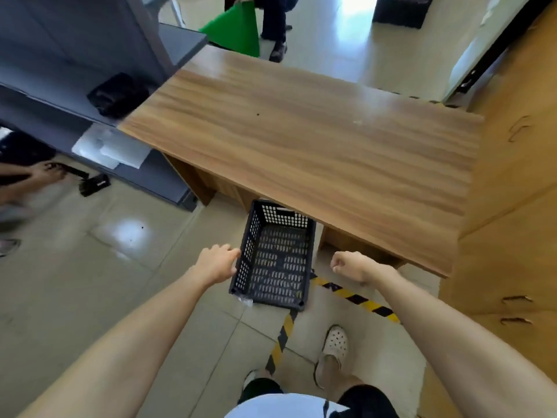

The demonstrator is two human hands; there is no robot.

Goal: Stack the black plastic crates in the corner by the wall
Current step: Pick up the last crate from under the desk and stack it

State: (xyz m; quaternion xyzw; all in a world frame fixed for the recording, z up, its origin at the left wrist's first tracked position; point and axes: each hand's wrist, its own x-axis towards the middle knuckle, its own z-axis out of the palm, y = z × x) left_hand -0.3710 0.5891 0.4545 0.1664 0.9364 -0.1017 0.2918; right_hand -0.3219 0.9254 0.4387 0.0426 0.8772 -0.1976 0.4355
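Black plastic crate (275, 257): rectangular, open top, perforated walls and slotted floor, solid rim with corner posts. It sits on the tiled floor (90, 282), far end tucked under the front edge of the wooden bench (301, 140), near end over the yellow-black hazard tape (355, 297). Nothing visible inside it; floor tiles show through the slots. A small clear scrap of plastic (245, 301) lies at its near left corner.

Left hand (218, 263) touches the crate's left wall near the rim, fingers curled at the edge; a full grip can't be confirmed since the fingertips are hidden behind the rim. Right hand (351, 265) is just right of the crate, apart from it, fingers curled into a loose fist, holding nothing.

Second black crate (401, 10) stands far beyond the bench, cut off by the top of the frame, contents hard to make out. Left of the bench, a grey shelf unit (60, 70) carries a dark blurred bundle (117, 93) and a white flat item (108, 147). Right of the bench, wooden cabinets (512, 221) with dark handles. Green sheet (238, 30) and another person's legs (275, 25) show beyond the bench. Another person's arm (27, 173) enters at the left edge, blurred. The wearer's beige clog (333, 351) is near the tape behind the crate.
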